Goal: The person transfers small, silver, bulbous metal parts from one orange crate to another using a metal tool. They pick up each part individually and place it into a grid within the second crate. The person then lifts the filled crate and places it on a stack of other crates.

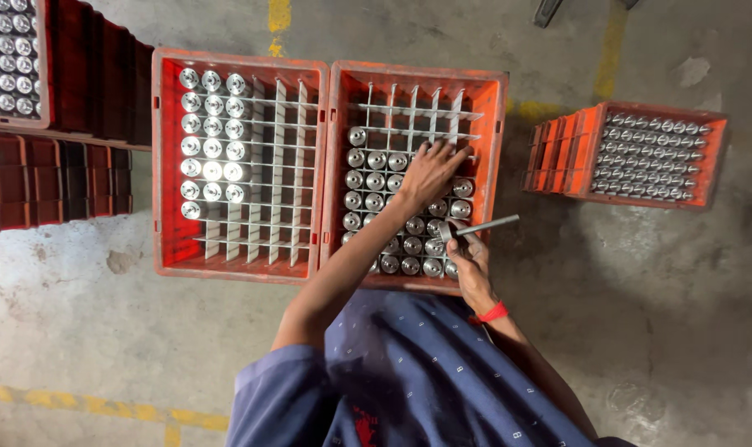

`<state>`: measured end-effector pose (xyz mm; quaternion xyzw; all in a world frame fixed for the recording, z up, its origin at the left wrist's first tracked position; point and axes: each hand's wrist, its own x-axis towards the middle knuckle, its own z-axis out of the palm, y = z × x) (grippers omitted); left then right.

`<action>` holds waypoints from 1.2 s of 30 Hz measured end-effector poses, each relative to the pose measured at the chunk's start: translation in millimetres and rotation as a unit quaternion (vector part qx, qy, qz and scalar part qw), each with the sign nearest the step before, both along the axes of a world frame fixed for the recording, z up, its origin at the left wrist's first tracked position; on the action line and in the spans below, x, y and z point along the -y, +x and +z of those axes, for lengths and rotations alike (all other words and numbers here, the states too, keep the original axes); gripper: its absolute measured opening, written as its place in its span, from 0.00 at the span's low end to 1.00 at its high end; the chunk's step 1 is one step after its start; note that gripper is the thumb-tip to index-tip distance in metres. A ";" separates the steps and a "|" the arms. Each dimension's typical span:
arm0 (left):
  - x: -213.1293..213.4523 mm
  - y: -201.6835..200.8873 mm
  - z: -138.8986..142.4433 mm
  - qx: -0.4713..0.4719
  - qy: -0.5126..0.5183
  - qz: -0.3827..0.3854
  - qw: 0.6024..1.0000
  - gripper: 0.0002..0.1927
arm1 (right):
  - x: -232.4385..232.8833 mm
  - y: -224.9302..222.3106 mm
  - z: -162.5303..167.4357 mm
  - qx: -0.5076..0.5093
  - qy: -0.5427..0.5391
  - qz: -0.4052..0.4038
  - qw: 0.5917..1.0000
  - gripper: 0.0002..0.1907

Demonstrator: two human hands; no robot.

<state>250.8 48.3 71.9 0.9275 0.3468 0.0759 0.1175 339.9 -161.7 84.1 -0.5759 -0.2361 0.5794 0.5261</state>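
My left hand [431, 171] reaches into the right-hand orange crate [498, 141], fingers spread over the shiny metal cylinders [376, 180] standing in its white grid divider. Whether it grips one is hidden under the palm. My right hand [468, 257], with a red band at the wrist, holds a slim grey metal rod [485, 225] with a round head, tilted over the crate's near right corner. Several grid cells at the far end of this crate stand empty.
A second orange crate [167, 165] adjoins on the left, with three columns of cylinders [213, 145]. A smaller full crate [651, 157] sits at right. Stacked dark red crates [61, 178] and a filled one [7, 58] stand at far left. The floor is concrete with yellow lines [103, 407].
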 end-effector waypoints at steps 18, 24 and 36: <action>23.5 -48.9 22.5 0.171 -0.014 0.090 0.981 0.33 | -0.2 0.7 7.5 0.012 0.001 0.018 1.000 0.27; 5.0 12.0 7.7 0.080 -0.060 0.065 0.993 0.25 | 5.1 0.5 2.6 0.060 0.002 0.026 0.998 0.26; 47.2 -263.5 25.2 0.173 0.093 0.445 0.874 0.26 | 27.0 27.8 -33.4 -0.011 0.029 -0.008 0.999 0.25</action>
